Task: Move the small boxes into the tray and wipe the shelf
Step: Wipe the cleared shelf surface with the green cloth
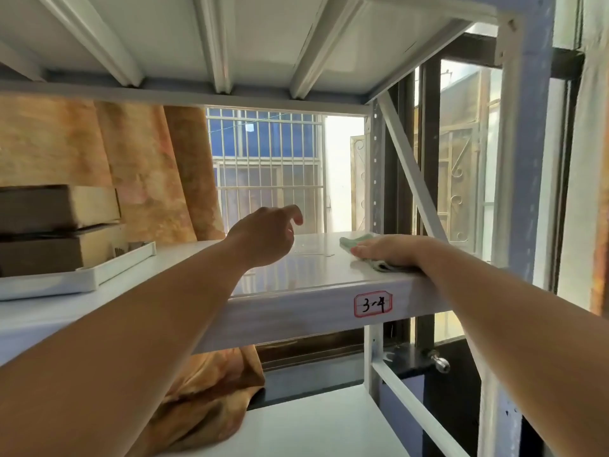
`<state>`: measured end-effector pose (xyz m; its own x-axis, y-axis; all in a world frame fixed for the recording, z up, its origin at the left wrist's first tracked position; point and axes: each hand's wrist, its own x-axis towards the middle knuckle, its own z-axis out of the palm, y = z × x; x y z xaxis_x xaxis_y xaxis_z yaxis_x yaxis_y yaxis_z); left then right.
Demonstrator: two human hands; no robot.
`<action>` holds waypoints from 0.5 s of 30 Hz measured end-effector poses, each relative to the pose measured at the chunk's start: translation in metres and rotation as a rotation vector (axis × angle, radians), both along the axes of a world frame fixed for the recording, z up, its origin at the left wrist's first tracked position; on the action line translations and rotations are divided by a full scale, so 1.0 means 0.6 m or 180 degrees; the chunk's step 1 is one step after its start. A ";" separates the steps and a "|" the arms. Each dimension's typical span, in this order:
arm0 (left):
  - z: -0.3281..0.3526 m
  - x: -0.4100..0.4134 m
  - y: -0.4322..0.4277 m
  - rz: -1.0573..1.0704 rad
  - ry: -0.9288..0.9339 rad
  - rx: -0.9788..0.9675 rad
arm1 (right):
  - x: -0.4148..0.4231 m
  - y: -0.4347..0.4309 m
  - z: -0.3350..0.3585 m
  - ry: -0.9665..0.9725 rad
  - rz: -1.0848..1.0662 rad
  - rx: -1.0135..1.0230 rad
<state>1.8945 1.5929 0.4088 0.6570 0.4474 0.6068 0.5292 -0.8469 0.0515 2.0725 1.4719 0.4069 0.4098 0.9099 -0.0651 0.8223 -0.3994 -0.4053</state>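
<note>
Two brown cardboard boxes [49,229] are stacked inside a white tray [99,273] at the left of the white metal shelf [296,278]. My right hand [392,250] lies flat on a pale green cloth [357,242] near the shelf's right front corner, fingers straight, pressing it down. My left hand [267,237] hovers above the middle of the shelf, fingers loosely curled and holding nothing. The shelf surface between the hands looks glossy.
A label reading 3-4 [373,304] is stuck on the shelf's front edge. The upper shelf [230,44] hangs low overhead. An orange curtain [148,179] and a barred window [270,169] stand behind. A diagonal brace [412,169] and upright post [524,159] close off the right side.
</note>
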 end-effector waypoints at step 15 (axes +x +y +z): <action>-0.011 0.001 -0.011 -0.0260 0.0171 -0.0308 | -0.020 -0.014 0.004 0.0265 -0.0516 -0.0226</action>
<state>1.8951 1.5862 0.4024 0.7239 0.4460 0.5264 0.4630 -0.8797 0.1086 2.0603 1.4635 0.4093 0.5413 0.8242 -0.1664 0.7097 -0.5539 -0.4353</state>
